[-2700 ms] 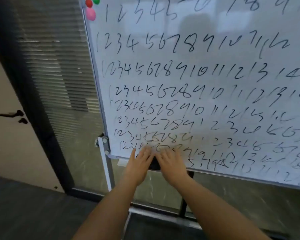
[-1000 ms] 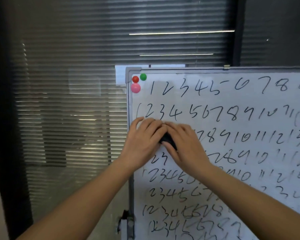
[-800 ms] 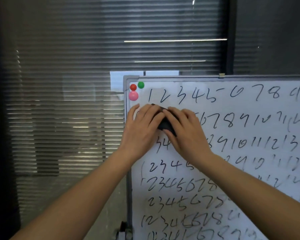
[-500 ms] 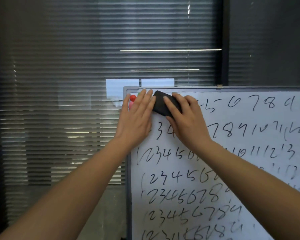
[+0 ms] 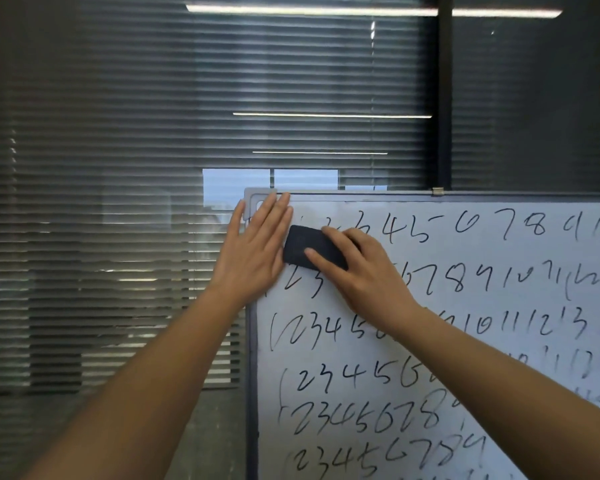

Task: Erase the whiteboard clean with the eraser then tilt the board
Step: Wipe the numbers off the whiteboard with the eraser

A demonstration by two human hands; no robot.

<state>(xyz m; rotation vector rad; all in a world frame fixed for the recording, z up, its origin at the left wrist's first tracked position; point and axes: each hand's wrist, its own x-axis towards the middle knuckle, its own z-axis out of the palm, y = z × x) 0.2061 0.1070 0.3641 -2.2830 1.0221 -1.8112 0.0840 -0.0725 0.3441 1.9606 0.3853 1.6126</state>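
The whiteboard (image 5: pixel 465 341) fills the lower right, covered in rows of black handwritten numbers. A black eraser (image 5: pixel 305 249) lies flat against the board near its top left corner. My right hand (image 5: pixel 364 271) presses on the eraser with its fingers spread over it. My left hand (image 5: pixel 257 251) lies flat and open on the board's top left corner, fingers reaching the frame, its edge touching the eraser's left end. The start of the top row looks smeared away. The magnets seen earlier are hidden under my left hand.
Behind the board is a glass wall with horizontal blinds (image 5: pixel 118 237) and a dark vertical post (image 5: pixel 444 98). The board's grey frame edge (image 5: pixel 252 393) runs down at centre. Ceiling lights reflect in the glass.
Both hands slid the eraser up the left side of the board from the bottom rows to the top corner. The first digits of the upper rows got wiped. My view tilted upward.
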